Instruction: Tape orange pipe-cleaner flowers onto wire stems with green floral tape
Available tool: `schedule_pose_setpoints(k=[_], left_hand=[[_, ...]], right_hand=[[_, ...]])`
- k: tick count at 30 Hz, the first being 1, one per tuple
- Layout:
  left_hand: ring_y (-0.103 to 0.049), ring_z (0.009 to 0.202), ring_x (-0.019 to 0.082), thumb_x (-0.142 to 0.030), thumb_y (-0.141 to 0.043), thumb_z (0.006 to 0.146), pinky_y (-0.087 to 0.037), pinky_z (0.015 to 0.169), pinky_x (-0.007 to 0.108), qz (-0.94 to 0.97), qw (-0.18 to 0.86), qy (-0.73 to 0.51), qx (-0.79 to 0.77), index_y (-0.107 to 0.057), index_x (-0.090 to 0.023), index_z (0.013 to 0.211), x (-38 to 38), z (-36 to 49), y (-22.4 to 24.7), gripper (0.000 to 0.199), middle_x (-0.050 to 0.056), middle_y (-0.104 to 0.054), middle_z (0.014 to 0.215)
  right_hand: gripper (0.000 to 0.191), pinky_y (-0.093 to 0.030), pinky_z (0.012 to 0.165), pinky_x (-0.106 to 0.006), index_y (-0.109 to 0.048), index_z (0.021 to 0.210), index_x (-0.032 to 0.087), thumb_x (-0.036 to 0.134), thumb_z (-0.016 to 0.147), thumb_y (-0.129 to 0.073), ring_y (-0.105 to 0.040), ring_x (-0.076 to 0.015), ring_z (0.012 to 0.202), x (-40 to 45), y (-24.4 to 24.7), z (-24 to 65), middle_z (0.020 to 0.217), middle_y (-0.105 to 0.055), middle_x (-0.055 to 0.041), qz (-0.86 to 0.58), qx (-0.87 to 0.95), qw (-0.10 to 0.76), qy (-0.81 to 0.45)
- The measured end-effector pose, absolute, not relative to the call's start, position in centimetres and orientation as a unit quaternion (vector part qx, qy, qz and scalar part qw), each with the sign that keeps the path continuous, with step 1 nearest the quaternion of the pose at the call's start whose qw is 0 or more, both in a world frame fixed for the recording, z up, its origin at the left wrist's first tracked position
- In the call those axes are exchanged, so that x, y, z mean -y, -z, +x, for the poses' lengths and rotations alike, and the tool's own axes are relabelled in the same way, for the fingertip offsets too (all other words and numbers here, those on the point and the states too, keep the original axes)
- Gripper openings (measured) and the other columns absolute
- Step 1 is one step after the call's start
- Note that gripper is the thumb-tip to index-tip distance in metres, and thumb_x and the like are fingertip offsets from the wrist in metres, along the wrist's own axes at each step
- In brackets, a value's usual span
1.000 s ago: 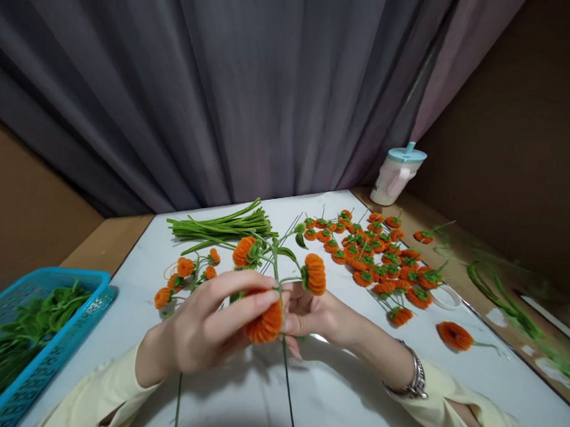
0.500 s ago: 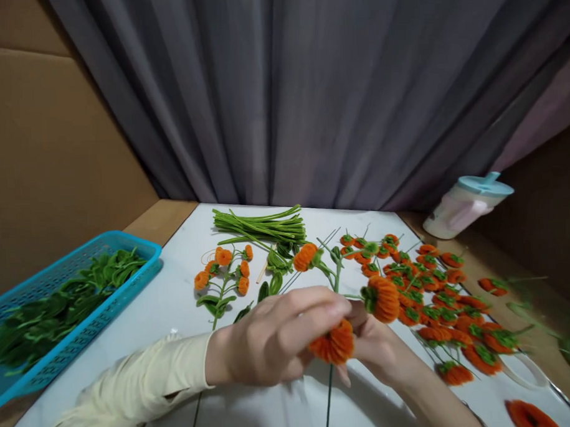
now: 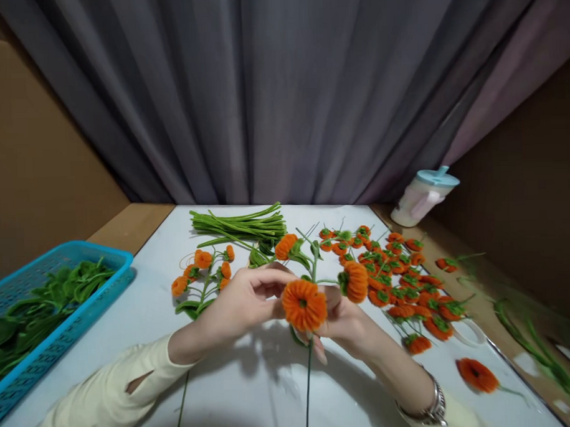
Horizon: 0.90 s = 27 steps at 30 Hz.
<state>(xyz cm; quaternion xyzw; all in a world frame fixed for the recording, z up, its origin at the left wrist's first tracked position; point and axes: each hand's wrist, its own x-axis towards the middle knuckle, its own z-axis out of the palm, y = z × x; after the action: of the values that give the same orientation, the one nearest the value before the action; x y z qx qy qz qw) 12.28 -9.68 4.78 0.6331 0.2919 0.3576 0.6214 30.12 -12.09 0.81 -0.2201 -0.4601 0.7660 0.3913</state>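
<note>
Between my hands stands a green stem of fuzzy pipe-cleaner flowers (image 3: 304, 305), bearing several orange blooms and small green leaves. Its thin wire shank runs down toward the table's front edge. My right hand (image 3: 347, 326) is closed round the stem just under the blooms, its fingers partly behind the front flower. From the left, my left hand (image 3: 251, 302) pinches at the front bloom, the fingertips hidden behind its petals. A similar finished-looking flower branch (image 3: 207, 281) lies on the white table beyond my left wrist.
A blue basket (image 3: 123, 269) of green leaves stands at left. Behind my hands lies a bundle of green pipe-cleaner stems (image 3: 241, 224). Many loose orange flower heads (image 3: 399, 265) cover the right side, near a white tape ring (image 3: 471, 333) and a lidded cup (image 3: 422, 196).
The front bloom has turned to face me and risen a little between my hands. My left hand has drawn back from over it to its left side. The view has shifted rightward.
</note>
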Motion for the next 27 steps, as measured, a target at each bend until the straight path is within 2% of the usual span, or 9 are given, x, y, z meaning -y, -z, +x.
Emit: schedule_pose_setpoints(k=[4,7,9,12,15,18,23,27], left_hand=[[-0.05,0.069,0.008,-0.019,-0.076,0.064,-0.043,0.064,0.018,0.575,0.706,-0.313,-0.271,-0.069,-0.015,0.063,9.2,12.6,-3.9,0.008,-0.001,-0.056,0.079],[-0.042,0.062,0.008,-0.026,-0.074,0.066,-0.04,0.059,0.019,0.563,0.718,-0.318,-0.257,-0.067,-0.016,0.054,9.1,12.8,-3.4,0.017,-0.002,-0.048,0.067],[-0.043,0.064,0.012,-0.029,-0.073,0.068,-0.043,0.063,0.023,0.581,0.704,-0.314,-0.261,-0.069,-0.018,0.057,9.1,12.8,-3.1,0.017,-0.001,-0.046,0.061],[-0.049,0.077,0.017,-0.033,-0.072,0.071,-0.045,0.072,0.029,0.622,0.672,-0.305,-0.262,-0.072,-0.018,0.061,9.1,12.9,-3.0,0.018,0.003,-0.052,0.064],[-0.048,0.073,0.015,-0.038,-0.075,0.067,-0.045,0.067,0.027,0.644,0.64,-0.33,-0.258,-0.071,-0.017,0.062,9.3,13.0,-3.1,0.022,0.003,-0.052,0.074],[-0.047,0.069,0.011,-0.035,-0.079,0.064,-0.044,0.063,0.023,0.65,0.619,-0.349,-0.27,-0.072,-0.016,0.066,9.7,13.1,-3.3,0.02,0.001,-0.05,0.077],[-0.052,0.069,0.015,-0.039,-0.077,0.066,-0.048,0.061,0.026,0.61,0.662,-0.34,-0.271,-0.073,-0.016,0.067,9.9,13.1,-3.2,0.023,0.003,-0.055,0.07],[-0.054,0.076,0.017,-0.037,-0.076,0.068,-0.048,0.064,0.026,0.61,0.671,-0.323,-0.271,-0.073,-0.018,0.065,9.6,12.8,-3.0,0.019,0.004,-0.06,0.074]], right_hand=[[0.034,-0.041,0.043,-0.021,-0.051,0.069,0.016,0.033,0.065,-0.081,-0.054,-0.0089,0.04,12.1,-0.9,30.0,0.054,-0.057,0.0038,-0.221,0.448,0.393,-0.772],[0.032,-0.042,0.045,-0.022,-0.053,0.069,0.016,0.03,0.063,-0.081,-0.053,-0.0089,0.041,12.3,-1.0,30.0,0.056,-0.057,0.0041,-0.21,0.45,0.399,-0.771],[0.029,-0.043,0.045,-0.022,-0.056,0.071,0.015,0.032,0.066,-0.079,-0.054,-0.0091,0.043,12.3,-1.1,30.0,0.058,-0.058,0.0031,-0.208,0.465,0.4,-0.762],[0.029,-0.044,0.047,-0.022,-0.058,0.073,0.013,0.036,0.07,-0.076,-0.055,-0.0091,0.044,12.3,-1.2,30.1,0.063,-0.059,0.0012,-0.211,0.476,0.396,-0.757],[0.032,-0.044,0.048,-0.022,-0.054,0.072,0.015,0.035,0.067,-0.079,-0.055,-0.0084,0.045,12.3,-1.3,30.1,0.061,-0.058,0.0034,-0.202,0.476,0.392,-0.761],[0.035,-0.043,0.049,-0.021,-0.049,0.068,0.017,0.035,0.067,-0.079,-0.055,-0.0088,0.045,12.4,-1.4,30.0,0.053,-0.056,0.0061,-0.193,0.481,0.386,-0.763],[0.033,-0.043,0.056,-0.023,-0.056,0.071,0.014,0.043,0.075,-0.072,-0.055,-0.0091,0.047,12.4,-1.6,29.9,0.053,-0.059,0.0027,-0.198,0.536,0.38,-0.727],[0.029,-0.042,0.058,-0.024,-0.059,0.071,0.014,0.04,0.078,-0.069,-0.056,-0.0115,0.055,12.4,-2.0,30.4,0.055,-0.061,0.0011,-0.224,0.567,0.372,-0.7]])
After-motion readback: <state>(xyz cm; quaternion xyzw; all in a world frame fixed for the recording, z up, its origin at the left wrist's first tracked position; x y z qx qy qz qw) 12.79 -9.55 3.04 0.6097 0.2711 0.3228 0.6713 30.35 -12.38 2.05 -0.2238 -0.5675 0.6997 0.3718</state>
